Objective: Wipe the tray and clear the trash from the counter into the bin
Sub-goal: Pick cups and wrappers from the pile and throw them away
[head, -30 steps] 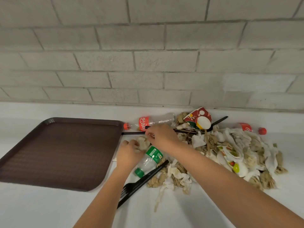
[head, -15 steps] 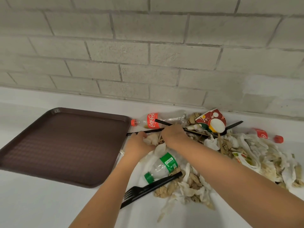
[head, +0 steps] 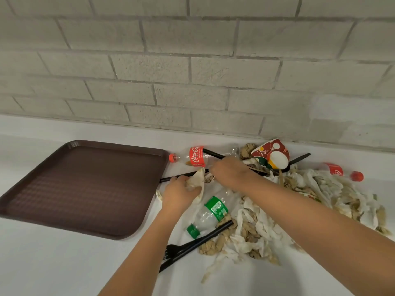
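Observation:
A brown tray (head: 81, 189) lies on the white counter at the left. To its right spreads a heap of dirty crumpled napkins (head: 320, 195). My left hand (head: 178, 194) grips a crumpled napkin (head: 197, 178) just right of the tray's edge. My right hand (head: 229, 170) holds a black plastic utensil (head: 213, 154) whose handle rises over a Coca-Cola bottle (head: 192, 157). A green-labelled clear bottle (head: 210, 213) lies below my hands, with a black fork (head: 192, 245) under it.
A red patterned paper cup (head: 271, 153) lies on its side at the back by the brick wall. A second Coca-Cola bottle (head: 342, 171) lies at the far right. A black stick (head: 181, 175) lies between tray and hands. White counter (head: 53, 263) spreads in front.
Both hands have come together near the Coca-Cola bottle. My left hand has picked up a crumpled napkin and my right hand has lifted a black utensil. The view has tilted up.

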A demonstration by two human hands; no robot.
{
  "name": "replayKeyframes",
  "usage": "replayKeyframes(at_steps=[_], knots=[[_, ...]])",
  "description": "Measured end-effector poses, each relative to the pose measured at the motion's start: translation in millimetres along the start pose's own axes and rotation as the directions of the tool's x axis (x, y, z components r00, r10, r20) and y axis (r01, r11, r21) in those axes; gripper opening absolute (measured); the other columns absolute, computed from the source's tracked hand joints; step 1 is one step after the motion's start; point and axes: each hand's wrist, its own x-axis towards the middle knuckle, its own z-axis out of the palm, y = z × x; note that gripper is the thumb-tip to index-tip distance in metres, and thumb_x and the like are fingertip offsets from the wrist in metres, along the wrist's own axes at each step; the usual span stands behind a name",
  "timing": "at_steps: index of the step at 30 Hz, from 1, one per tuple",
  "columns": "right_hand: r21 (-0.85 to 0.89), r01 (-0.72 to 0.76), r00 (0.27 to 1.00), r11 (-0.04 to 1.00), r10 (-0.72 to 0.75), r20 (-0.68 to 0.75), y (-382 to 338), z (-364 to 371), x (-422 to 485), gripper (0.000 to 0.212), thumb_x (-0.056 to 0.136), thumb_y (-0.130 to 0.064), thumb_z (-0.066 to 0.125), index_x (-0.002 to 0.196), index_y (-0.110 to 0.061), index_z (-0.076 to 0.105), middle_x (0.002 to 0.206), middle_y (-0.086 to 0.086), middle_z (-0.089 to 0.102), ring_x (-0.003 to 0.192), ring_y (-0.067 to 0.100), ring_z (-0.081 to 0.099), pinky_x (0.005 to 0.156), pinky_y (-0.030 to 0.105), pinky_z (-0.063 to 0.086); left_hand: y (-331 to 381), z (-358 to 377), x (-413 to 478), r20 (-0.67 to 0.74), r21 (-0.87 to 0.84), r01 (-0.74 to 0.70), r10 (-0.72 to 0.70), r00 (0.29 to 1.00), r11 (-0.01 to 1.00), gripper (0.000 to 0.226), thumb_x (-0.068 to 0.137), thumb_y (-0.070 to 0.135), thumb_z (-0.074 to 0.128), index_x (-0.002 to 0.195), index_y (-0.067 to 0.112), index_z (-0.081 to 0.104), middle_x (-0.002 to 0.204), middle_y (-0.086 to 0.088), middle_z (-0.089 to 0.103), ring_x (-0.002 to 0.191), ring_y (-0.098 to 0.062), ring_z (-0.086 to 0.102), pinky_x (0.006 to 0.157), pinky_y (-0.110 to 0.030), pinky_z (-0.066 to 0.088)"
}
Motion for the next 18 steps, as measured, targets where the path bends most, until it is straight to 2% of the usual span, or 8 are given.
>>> replayKeyframes(at_steps=[1,3,6,8,11,14,16,18], knots=[[0.037,0.01,1.0,0.999,-0.01,-0.001,4.5,3.8,-1.7,0.032,0.091,-0.004,0.042,0.116,-0.007,0.061,0.105,0.016,0.059,0.097,0.032,0.063,0.063,0.029,0.037,2.4,-0.8,-1.8,0.002,-0.021,-0.001,0.001,1.0,1.0,0.055,0.08,0.041,0.066,0.127,0.016,0.053,0.121,-0.007,0.052,0.105,-0.025,0.057,0.077,-0.024,0.035],[-0.019,0.069,0.997,0.997,-0.069,-0.043,12.5,4.3,-8.7,0.036,0.094,-0.014,0.037,0.122,-0.011,0.059,0.102,0.016,0.055,0.105,0.035,0.059,0.069,0.029,0.035,6.6,-1.7,-5.1,0.004,-0.053,0.0,0.0,1.0,0.999,0.057,0.082,0.04,0.065,0.13,0.015,0.05,0.122,-0.006,0.049,0.103,-0.024,0.057,0.077,-0.023,0.034],[0.051,0.085,0.989,0.995,-0.078,-0.127,15.7,-3.3,-24.4,0.042,0.093,-0.007,0.043,0.131,-0.018,0.053,0.129,0.009,0.056,0.099,0.03,0.063,0.06,0.03,0.038,10.2,-1.9,-9.5,-0.023,-0.136,-0.017,0.014,1.0,0.991,0.055,0.08,0.037,0.069,0.128,0.015,0.052,0.116,-0.005,0.048,0.089,-0.019,0.054,0.075,-0.024,0.037],[0.199,0.067,0.983,0.978,-0.031,-0.179,19.0,-10.0,-36.2,0.04,0.096,-0.013,0.044,0.132,-0.027,0.053,0.129,0.005,0.056,0.101,0.026,0.062,0.065,0.029,0.046,13.4,-2.5,-12.8,-0.046,-0.196,-0.027,0.018,0.999,0.98,0.054,0.078,0.034,0.071,0.126,0.015,0.054,0.11,-0.003,0.047,0.084,-0.015,0.052,0.074,-0.024,0.038],[0.459,-0.027,0.974,0.888,0.126,-0.188,24.7,-11.0,-55.3,0.033,0.098,-0.024,0.044,0.126,-0.03,0.06,0.128,-0.002,0.059,0.107,0.021,0.059,0.085,0.034,0.049,20.6,-5.8,-19.9,-0.105,-0.228,-0.068,0.045,0.993,0.971,0.053,0.074,0.032,0.075,0.121,0.016,0.057,0.11,-0.007,0.051,0.078,-0.016,0.054,0.068,-0.024,0.039],[0.694,-0.108,0.932,0.712,0.315,-0.178,29.1,-13.8,-88.7,0.029,0.097,-0.025,0.048,0.121,-0.029,0.063,0.125,-0.004,0.061,0.116,0.02,0.053,0.09,0.03,0.041,33.4,-11.2,-32.2,-0.196,-0.295,-0.106,0.048,0.979,0.95,0.053,0.072,0.031,0.077,0.118,0.015,0.058,0.112,-0.012,0.052,0.08,-0.021,0.057,0.071,-0.027,0.043],[0.781,-0.148,0.868,0.607,0.458,-0.192,29.5,-12.6,-118.2,0.029,0.097,-0.029,0.05,0.123,-0.028,0.062,0.126,-0.003,0.061,0.121,0.02,0.049,0.093,0.029,0.037,48.6,-14.0,-46.6,-0.275,-0.319,-0.136,0.045,0.96,0.938,0.051,0.072,0.029,0.077,0.117,0.015,0.058,0.112,-0.009,0.05,0.089,-0.022,0.056,0.078,-0.029,0.044],[0.86,-0.188,0.756,0.475,0.629,-0.182,27.6,-6.9,-153.5,0.029,0.095,-0.033,0.051,0.12,-0.024,0.064,0.12,0.0,0.064,0.116,0.02,0.053,0.089,0.028,0.039,69.9,-14.5,-68.7,-0.319,-0.377,-0.169,0.044,0.947,0.911,0.045,0.075,0.022,0.075,0.116,0.014,0.059,0.109,-0.004,0.052,0.093,-0.019,0.054,0.079,-0.022,0.041]])
